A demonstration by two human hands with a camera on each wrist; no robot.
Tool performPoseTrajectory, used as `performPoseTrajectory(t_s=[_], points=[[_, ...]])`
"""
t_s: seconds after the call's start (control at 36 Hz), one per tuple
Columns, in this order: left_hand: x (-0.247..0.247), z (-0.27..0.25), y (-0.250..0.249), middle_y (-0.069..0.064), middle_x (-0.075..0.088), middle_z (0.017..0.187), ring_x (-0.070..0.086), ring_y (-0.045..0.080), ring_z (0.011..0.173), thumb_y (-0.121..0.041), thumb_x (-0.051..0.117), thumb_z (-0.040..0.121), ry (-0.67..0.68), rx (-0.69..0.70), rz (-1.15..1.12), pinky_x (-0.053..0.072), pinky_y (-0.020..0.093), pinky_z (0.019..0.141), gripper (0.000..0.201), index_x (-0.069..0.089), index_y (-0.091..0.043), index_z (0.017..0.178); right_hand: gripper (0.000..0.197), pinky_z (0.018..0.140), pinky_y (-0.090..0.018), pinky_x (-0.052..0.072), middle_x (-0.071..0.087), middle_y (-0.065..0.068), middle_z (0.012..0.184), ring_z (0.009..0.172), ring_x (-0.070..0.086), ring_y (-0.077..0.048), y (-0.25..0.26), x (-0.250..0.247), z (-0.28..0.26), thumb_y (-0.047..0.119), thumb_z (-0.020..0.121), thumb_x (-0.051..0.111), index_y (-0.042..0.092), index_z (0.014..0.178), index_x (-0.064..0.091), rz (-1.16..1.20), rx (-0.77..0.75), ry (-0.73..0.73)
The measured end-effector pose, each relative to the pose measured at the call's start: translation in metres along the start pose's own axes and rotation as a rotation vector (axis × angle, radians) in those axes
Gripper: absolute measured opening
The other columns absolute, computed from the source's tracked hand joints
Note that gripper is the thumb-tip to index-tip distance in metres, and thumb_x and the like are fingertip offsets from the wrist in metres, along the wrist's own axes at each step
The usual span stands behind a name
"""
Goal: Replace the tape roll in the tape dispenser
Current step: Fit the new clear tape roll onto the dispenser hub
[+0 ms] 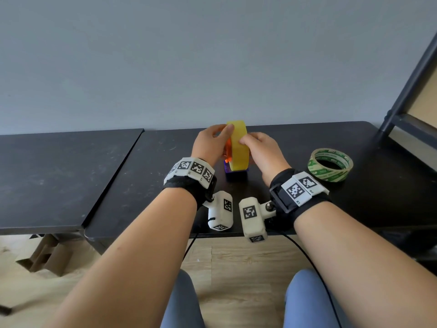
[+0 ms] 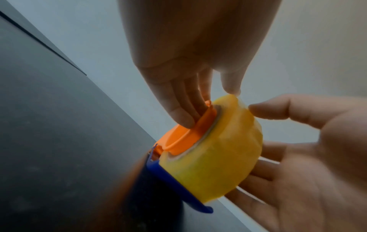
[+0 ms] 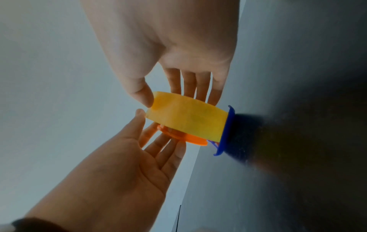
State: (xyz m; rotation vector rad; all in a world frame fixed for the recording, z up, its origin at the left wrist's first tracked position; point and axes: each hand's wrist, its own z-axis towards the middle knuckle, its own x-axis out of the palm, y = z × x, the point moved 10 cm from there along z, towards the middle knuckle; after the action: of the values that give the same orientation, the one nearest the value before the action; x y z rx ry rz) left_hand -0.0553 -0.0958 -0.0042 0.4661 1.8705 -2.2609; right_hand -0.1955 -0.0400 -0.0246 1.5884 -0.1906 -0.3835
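Note:
A yellow tape roll [image 1: 238,147] stands on edge in a blue tape dispenser [image 1: 236,173] on the black table [image 1: 165,176]. An orange hub [image 1: 227,150] sticks out of the roll's left side. My left hand [image 1: 223,138] presses its fingers on the orange hub [image 2: 178,138], with the thumb on the rim of the yellow roll [image 2: 218,157]. My right hand [image 1: 248,141] holds the roll from the right: thumb on the rim, fingers flat against the far face of the yellow roll [image 3: 188,117]. The blue base [image 3: 228,125] rests on the table.
A second tape roll with green print [image 1: 330,165] lies flat on the table to the right. A separate black table [image 1: 59,176] adjoins on the left. A dark shelf frame [image 1: 406,91] stands at the right. Cardboard [image 1: 42,254] lies on the floor.

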Motion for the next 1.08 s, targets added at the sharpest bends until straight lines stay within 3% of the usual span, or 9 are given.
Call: performPoseTrajectory(t_s=[0.06, 0.14, 0.22, 0.31, 0.47, 0.61, 0.81, 1.0, 1.08], points=[[0.000, 0.001, 0.005, 0.012, 0.067, 0.077, 0.068, 0.030, 0.070, -0.036, 0.044, 0.098, 0.014, -0.038, -0.025, 0.060, 0.040, 0.072, 0.036, 0.067, -0.009, 0.100, 0.036, 0.094, -0.037, 0.053, 0.067, -0.003, 0.112, 0.104, 0.064, -0.017, 0.009, -0.007, 0.001, 0.020, 0.082, 0.065, 0.017, 0.118, 0.061, -0.020, -0.107, -0.049], [0.002, 0.000, 0.012, 0.011, 0.063, 0.074, 0.062, 0.024, 0.060, -0.010, 0.044, 0.096, 0.057, -0.136, -0.146, 0.054, 0.023, 0.049, 0.029, 0.060, -0.010, 0.120, 0.032, 0.088, -0.028, 0.051, 0.067, 0.002, 0.109, 0.102, 0.064, -0.013, 0.028, -0.010, -0.003, 0.012, 0.082, 0.067, 0.018, 0.113, 0.062, -0.134, -0.280, -0.080], [0.005, -0.006, 0.012, 0.017, 0.064, 0.079, 0.062, 0.030, 0.064, 0.007, 0.048, 0.083, 0.096, -0.170, -0.190, 0.058, 0.033, 0.064, 0.044, 0.052, -0.003, 0.126, 0.019, 0.089, -0.029, 0.050, 0.067, 0.006, 0.106, 0.103, 0.063, -0.013, 0.041, -0.010, -0.007, 0.013, 0.083, 0.067, 0.019, 0.101, 0.067, -0.291, -0.406, -0.105], [0.005, -0.012, 0.012, 0.024, 0.066, 0.090, 0.065, 0.033, 0.079, 0.006, 0.057, 0.078, 0.115, -0.167, -0.174, 0.056, 0.049, 0.091, 0.044, 0.054, 0.004, 0.121, 0.012, 0.088, -0.034, 0.051, 0.068, 0.002, 0.108, 0.098, 0.063, -0.017, 0.045, -0.009, -0.009, 0.019, 0.083, 0.066, 0.022, 0.095, 0.070, -0.408, -0.459, -0.128], [0.010, -0.017, 0.019, 0.018, 0.074, 0.104, 0.070, 0.030, 0.101, 0.008, 0.072, 0.072, 0.243, -0.136, -0.003, 0.051, 0.041, 0.102, 0.036, 0.066, -0.005, 0.105, 0.013, 0.087, -0.034, 0.051, 0.070, 0.006, 0.103, 0.097, 0.063, -0.015, 0.051, -0.011, -0.012, 0.019, 0.084, 0.064, 0.022, 0.094, 0.072, -0.460, -0.496, -0.144], [0.017, -0.020, 0.009, 0.007, 0.072, 0.102, 0.067, 0.019, 0.092, -0.012, 0.081, 0.075, 0.282, -0.051, 0.114, 0.048, 0.019, 0.075, 0.041, 0.066, -0.007, 0.113, 0.013, 0.087, -0.030, 0.050, 0.072, 0.006, 0.102, 0.099, 0.064, -0.012, 0.052, -0.014, -0.011, 0.019, 0.084, 0.066, 0.020, 0.094, 0.073, -0.458, -0.499, -0.143], [0.019, -0.019, 0.002, 0.003, 0.072, 0.102, 0.066, 0.013, 0.088, -0.016, 0.077, 0.080, 0.247, 0.042, 0.217, 0.044, 0.012, 0.068, 0.037, 0.066, -0.008, 0.114, 0.014, 0.084, -0.020, 0.043, 0.073, 0.007, 0.102, 0.095, 0.058, -0.003, 0.052, -0.016, -0.012, 0.019, 0.085, 0.067, 0.017, 0.096, 0.075, -0.425, -0.508, -0.133], [0.022, -0.017, -0.002, 0.018, 0.072, 0.108, 0.069, 0.031, 0.103, -0.016, 0.073, 0.080, 0.265, 0.060, 0.248, 0.050, 0.047, 0.099, 0.038, 0.066, -0.002, 0.115, 0.017, 0.084, -0.019, 0.042, 0.071, 0.007, 0.099, 0.096, 0.060, -0.006, 0.050, -0.022, -0.009, 0.017, 0.084, 0.067, 0.015, 0.099, 0.075, -0.390, -0.486, -0.147], [0.023, -0.016, -0.004, 0.019, 0.069, 0.115, 0.066, 0.032, 0.109, -0.016, 0.070, 0.083, 0.272, 0.060, 0.281, 0.049, 0.047, 0.101, 0.040, 0.063, -0.002, 0.120, 0.016, 0.080, -0.017, 0.041, 0.067, 0.011, 0.090, 0.090, 0.060, -0.003, 0.050, -0.027, -0.008, 0.016, 0.082, 0.069, 0.015, 0.096, 0.075, -0.372, -0.475, -0.160]])
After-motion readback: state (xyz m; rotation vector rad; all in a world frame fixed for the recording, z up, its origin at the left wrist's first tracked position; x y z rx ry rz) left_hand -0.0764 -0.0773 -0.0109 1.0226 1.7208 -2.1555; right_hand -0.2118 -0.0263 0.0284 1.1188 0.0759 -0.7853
